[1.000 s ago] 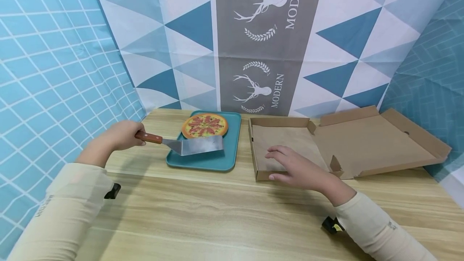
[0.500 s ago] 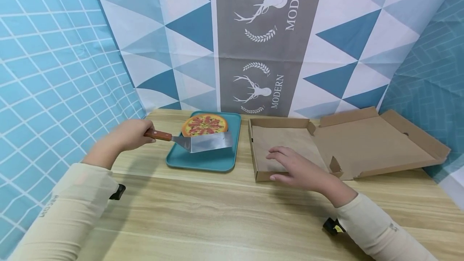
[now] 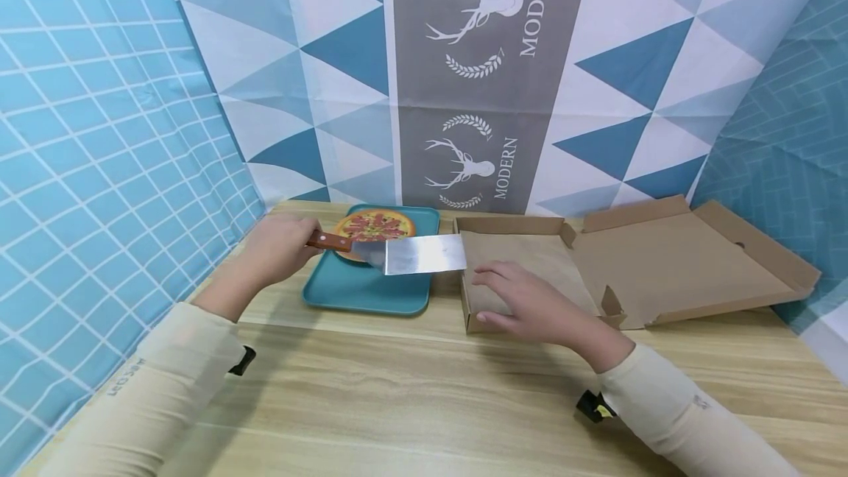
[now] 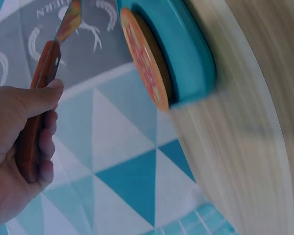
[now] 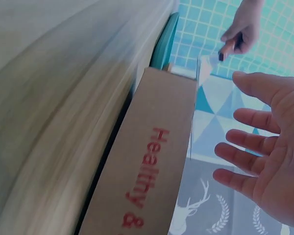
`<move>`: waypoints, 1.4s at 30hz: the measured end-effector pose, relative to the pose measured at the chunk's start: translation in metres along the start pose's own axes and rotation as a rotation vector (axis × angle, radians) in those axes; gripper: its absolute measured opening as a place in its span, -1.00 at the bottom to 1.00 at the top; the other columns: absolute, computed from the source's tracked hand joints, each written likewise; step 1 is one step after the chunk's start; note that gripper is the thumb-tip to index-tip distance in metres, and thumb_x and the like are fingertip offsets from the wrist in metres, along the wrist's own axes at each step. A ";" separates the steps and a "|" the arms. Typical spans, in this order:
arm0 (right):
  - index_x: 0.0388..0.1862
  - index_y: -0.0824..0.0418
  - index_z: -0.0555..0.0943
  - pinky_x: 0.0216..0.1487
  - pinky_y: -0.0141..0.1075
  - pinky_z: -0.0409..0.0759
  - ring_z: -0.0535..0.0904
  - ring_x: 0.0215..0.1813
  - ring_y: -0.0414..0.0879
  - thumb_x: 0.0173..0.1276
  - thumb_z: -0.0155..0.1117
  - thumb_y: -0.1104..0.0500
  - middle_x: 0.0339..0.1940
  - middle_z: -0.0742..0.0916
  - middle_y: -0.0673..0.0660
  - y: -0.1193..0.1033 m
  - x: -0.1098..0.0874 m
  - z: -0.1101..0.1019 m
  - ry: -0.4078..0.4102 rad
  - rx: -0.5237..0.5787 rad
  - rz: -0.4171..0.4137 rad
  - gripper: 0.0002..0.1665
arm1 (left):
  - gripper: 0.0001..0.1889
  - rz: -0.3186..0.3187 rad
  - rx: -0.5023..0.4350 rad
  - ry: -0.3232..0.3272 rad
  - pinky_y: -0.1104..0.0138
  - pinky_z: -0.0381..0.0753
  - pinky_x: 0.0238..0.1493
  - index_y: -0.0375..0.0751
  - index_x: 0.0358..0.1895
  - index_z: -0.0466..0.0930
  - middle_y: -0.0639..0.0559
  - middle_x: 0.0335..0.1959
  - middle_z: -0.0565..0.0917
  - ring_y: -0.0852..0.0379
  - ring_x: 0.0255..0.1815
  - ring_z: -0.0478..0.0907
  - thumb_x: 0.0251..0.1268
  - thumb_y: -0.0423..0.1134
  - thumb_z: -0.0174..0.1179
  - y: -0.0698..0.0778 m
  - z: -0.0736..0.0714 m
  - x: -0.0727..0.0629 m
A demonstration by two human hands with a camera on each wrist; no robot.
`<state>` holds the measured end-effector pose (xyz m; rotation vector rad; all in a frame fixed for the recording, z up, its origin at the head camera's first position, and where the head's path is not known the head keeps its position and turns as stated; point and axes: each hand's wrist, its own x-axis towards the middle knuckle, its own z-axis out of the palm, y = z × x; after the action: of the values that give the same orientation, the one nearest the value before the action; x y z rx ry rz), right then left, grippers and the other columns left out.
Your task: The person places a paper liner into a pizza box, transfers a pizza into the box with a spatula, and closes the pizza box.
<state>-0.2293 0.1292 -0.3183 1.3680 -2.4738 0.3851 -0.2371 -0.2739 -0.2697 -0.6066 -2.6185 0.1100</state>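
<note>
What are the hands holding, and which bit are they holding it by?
The left hand holds a metal spatula, gripped around its reddish-brown handle. The right hand holds nothing.

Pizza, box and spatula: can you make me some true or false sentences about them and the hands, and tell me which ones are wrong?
1. The left hand holds the spatula. True.
2. The box is shut. False: it is open.
3. The pizza is on the tray. True.
4. The right hand grips the pizza. False: it holds nothing.
5. The box has red writing on its side. True.
</note>
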 end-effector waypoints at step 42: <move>-0.04 0.30 0.66 -0.33 -0.29 0.57 0.56 -0.32 -0.03 0.25 0.42 0.25 -0.33 0.68 0.11 -0.019 0.077 0.026 0.326 -0.371 -0.151 -0.69 | -0.77 0.078 0.075 0.333 0.20 0.47 -0.43 -0.26 -0.38 0.62 -0.09 -0.42 0.60 0.00 -0.41 0.55 0.04 -0.26 0.49 0.139 0.014 0.032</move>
<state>-0.2549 0.0500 -0.3112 1.2155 -2.0372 0.0957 -0.2138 -0.1345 -0.2932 -0.6416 -2.2608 0.1192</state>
